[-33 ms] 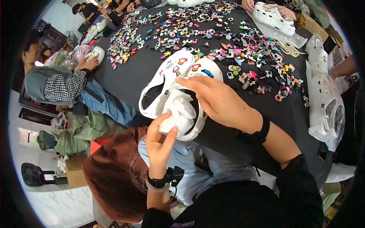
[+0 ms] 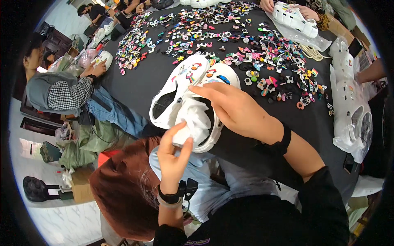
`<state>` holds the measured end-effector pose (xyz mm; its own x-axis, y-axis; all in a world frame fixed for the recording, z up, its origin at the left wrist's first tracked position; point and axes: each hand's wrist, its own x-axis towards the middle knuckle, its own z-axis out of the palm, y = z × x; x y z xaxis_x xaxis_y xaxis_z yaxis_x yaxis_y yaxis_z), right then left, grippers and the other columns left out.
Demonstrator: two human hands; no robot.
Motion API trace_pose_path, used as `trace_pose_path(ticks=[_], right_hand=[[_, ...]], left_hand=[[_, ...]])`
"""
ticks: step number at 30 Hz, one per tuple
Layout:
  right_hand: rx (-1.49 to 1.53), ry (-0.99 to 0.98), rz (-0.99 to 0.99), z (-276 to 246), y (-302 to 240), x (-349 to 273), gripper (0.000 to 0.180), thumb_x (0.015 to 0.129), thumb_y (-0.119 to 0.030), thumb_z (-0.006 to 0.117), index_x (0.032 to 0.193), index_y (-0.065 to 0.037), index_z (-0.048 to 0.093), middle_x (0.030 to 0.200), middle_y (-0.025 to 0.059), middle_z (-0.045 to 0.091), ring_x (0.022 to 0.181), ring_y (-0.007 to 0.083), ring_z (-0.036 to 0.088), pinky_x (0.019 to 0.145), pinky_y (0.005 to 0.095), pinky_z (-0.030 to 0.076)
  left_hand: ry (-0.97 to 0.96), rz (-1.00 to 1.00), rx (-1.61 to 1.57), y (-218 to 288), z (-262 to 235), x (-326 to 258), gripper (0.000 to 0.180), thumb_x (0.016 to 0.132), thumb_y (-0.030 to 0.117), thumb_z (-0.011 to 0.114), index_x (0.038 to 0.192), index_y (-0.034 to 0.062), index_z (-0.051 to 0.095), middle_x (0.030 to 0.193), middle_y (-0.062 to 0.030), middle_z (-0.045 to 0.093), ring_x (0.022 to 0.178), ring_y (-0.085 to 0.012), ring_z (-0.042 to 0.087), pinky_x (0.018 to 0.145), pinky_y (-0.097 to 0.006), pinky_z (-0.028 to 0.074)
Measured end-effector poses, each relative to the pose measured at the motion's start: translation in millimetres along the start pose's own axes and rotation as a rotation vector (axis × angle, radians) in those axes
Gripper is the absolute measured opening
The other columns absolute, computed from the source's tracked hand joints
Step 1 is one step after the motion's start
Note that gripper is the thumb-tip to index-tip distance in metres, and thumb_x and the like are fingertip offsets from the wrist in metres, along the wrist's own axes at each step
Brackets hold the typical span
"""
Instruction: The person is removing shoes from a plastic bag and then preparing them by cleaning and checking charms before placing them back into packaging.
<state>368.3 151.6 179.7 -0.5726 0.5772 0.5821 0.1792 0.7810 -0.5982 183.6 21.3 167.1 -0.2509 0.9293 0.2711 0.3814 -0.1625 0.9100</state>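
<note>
Two white clogs, the left clog and the right clog, lie side by side in front of me, toes away. Colourful charms decorate their toe parts. A crumpled white sheet, thin paper or plastic, bunches over the right clog's opening and partly hides it. My left hand pinches the near end of this sheet between thumb and fingers. My right hand curves over the right clog, with its index finger reaching the inner side where the clogs meet. Its other fingertips are hidden behind the hand.
Many small colourful charms cover the far part of the black table. Bagged white clogs stand at the right edge. A person sits at the left; across the table another person's hands hold a white clog.
My left hand has shifted very slightly, still pinching the white sheet. Otherwise the clogs and my right hand look the same.
</note>
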Motion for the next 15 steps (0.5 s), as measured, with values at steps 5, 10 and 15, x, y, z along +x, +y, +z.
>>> trace_pose_path(ticks=[5, 10, 15], right_hand=[[-0.047, 0.011, -0.037, -2.1, 5.9, -4.6, 0.054, 0.080, 0.000, 0.056, 0.132, -0.014, 0.053, 0.108, 0.0221, 0.059, 0.097, 0.0380, 0.060, 0.086, 0.0428, 0.048], [-0.039, 0.036, -0.046, 1.6, 5.6, -3.3, 0.053, 0.080, 0.000, 0.057, 0.132, -0.013, 0.054, 0.109, 0.0224, 0.059, 0.097, 0.0378, 0.060, 0.086, 0.0430, 0.048], [-0.041, 0.050, -0.031, 1.9, 3.9, -3.1, 0.052, 0.080, -0.001, 0.057, 0.131, -0.012, 0.054, 0.108, 0.0221, 0.059, 0.097, 0.0376, 0.060, 0.086, 0.0433, 0.049]], left_hand=[[-0.059, 0.429, 0.937, 19.6, 0.7, 16.7, 0.036, 0.074, 0.009, 0.074, 0.108, 0.0030, 0.063, 0.112, -0.0166, 0.060, 0.092, -0.0349, 0.061, 0.079, -0.038, 0.050], [-0.315, 0.500, 0.671, 12.6, 4.6, 32.7, 0.044, 0.071, 0.010, 0.076, 0.109, -0.0035, 0.058, 0.135, -0.0222, 0.050, 0.105, -0.0399, 0.059, 0.088, -0.043, 0.049], [-0.383, 0.565, 0.646, 0.9, 19.5, 45.1, 0.047, 0.076, 0.004, 0.071, 0.120, -0.0033, 0.055, 0.133, -0.0212, 0.052, 0.110, -0.0366, 0.058, 0.091, -0.042, 0.049]])
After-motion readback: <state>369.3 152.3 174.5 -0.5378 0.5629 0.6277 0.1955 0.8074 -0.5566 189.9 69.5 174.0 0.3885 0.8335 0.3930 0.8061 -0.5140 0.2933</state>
